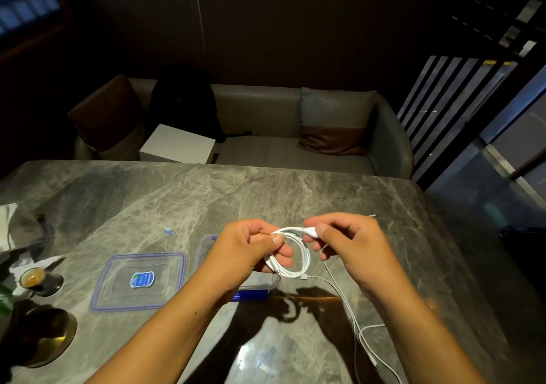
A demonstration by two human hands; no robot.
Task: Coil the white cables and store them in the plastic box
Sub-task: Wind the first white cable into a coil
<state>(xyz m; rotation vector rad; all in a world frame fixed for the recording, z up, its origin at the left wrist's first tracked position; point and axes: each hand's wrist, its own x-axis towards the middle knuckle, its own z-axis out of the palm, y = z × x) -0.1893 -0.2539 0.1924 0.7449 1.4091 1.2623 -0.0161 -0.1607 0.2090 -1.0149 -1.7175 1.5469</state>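
Note:
A white cable is wound into a small coil held above the marble table. My left hand pinches the coil's left side between thumb and fingers. My right hand grips the cable at the coil's top right. Loose white cable trails from the coil down across the table to the lower right. The clear plastic box with a blue clip sits under my left hand, mostly hidden by it. Its lid, blue-rimmed with a blue sticker, lies flat to the left.
A small glass of brown drink and a dark plate stand at the table's left edge. A grey sofa with cushions, a black bag and a white box lies beyond the far edge.

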